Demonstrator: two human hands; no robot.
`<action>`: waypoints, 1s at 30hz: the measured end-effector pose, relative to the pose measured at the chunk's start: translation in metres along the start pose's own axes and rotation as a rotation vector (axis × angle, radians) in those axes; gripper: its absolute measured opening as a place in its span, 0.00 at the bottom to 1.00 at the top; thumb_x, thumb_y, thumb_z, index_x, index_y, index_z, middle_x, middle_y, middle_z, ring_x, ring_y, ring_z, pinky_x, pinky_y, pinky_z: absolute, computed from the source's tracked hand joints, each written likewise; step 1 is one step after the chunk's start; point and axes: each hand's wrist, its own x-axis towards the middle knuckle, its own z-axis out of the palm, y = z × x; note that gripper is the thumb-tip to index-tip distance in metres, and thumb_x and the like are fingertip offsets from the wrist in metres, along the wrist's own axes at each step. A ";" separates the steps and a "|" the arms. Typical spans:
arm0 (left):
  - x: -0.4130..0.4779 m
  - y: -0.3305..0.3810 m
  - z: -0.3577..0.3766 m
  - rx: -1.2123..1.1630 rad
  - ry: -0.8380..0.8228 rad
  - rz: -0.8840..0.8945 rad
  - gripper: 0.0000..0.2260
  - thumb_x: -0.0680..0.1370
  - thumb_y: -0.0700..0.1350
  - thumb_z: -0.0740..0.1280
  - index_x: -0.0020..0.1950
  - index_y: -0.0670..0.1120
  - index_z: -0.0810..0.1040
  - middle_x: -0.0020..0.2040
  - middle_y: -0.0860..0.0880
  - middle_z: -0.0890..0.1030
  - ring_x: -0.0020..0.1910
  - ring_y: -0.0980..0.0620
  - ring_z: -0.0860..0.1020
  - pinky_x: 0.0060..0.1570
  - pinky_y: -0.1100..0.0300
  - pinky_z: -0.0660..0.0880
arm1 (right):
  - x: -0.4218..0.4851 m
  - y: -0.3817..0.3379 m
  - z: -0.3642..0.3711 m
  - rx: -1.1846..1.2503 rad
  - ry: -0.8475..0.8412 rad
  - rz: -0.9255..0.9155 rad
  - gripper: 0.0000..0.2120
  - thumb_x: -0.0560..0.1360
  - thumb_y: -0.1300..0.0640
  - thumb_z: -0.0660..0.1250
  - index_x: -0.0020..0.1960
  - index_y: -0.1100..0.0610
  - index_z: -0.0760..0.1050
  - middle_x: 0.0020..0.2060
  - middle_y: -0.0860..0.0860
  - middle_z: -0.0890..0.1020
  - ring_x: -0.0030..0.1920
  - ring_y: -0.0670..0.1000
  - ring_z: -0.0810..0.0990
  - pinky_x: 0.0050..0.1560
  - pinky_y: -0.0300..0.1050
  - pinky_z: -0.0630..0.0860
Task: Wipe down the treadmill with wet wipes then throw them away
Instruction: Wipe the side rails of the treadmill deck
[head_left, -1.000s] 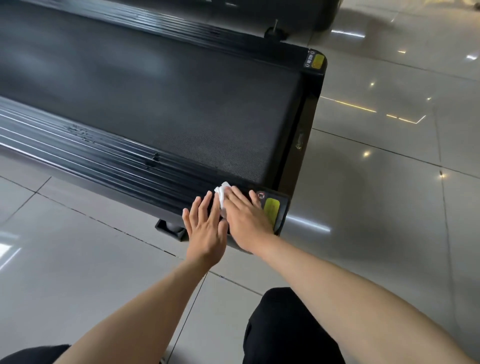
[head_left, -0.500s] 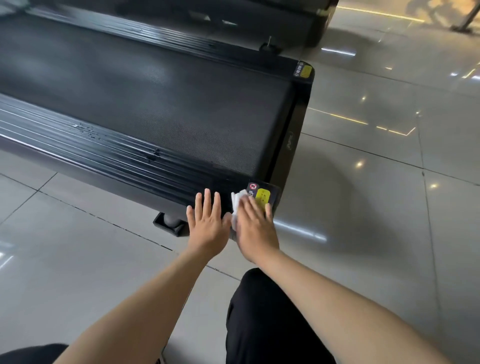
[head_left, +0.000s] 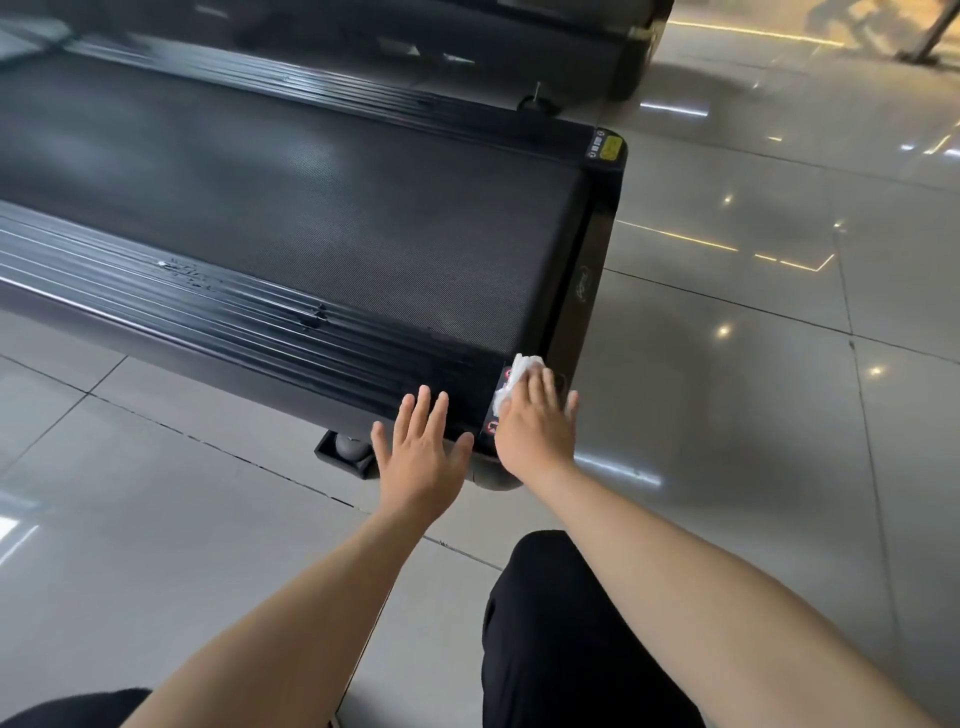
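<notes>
We see one black ribbed-rail treadmill (head_left: 322, 208): our flat right hand (head_left: 537, 428) presses one crumpled white wet wipe (head_left: 514, 382) on its near-right corner, our left hand (head_left: 421, 452) spread open beside it

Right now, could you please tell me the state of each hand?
Left hand: open, flat on the treadmill's side rail.
Right hand: open, pressing a wet wipe down.

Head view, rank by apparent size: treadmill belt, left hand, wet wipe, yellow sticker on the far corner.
1. treadmill belt
2. left hand
3. wet wipe, visible part only; the rest is under the right hand
4. yellow sticker, smallest, but it lies farther from the camera, so its true size is unsure
</notes>
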 end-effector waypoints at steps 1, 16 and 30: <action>0.001 -0.002 -0.003 0.031 0.033 0.005 0.31 0.82 0.64 0.55 0.82 0.55 0.54 0.83 0.55 0.50 0.82 0.55 0.43 0.77 0.45 0.34 | -0.003 -0.009 0.001 -0.059 0.004 -0.092 0.31 0.83 0.52 0.52 0.82 0.61 0.48 0.82 0.55 0.51 0.81 0.54 0.46 0.78 0.62 0.43; 0.010 -0.041 -0.022 0.113 0.045 0.005 0.40 0.77 0.73 0.53 0.83 0.55 0.48 0.83 0.55 0.45 0.81 0.53 0.38 0.75 0.47 0.29 | 0.040 -0.053 0.002 -0.110 -0.113 -0.188 0.29 0.86 0.50 0.47 0.82 0.58 0.41 0.82 0.51 0.47 0.81 0.51 0.43 0.79 0.63 0.44; 0.013 -0.068 -0.029 -0.059 0.078 0.112 0.30 0.84 0.45 0.62 0.83 0.53 0.51 0.82 0.56 0.50 0.79 0.59 0.42 0.79 0.53 0.37 | 0.069 -0.043 -0.001 -0.085 -0.191 -0.222 0.27 0.85 0.53 0.43 0.83 0.56 0.43 0.82 0.48 0.46 0.81 0.49 0.44 0.78 0.63 0.43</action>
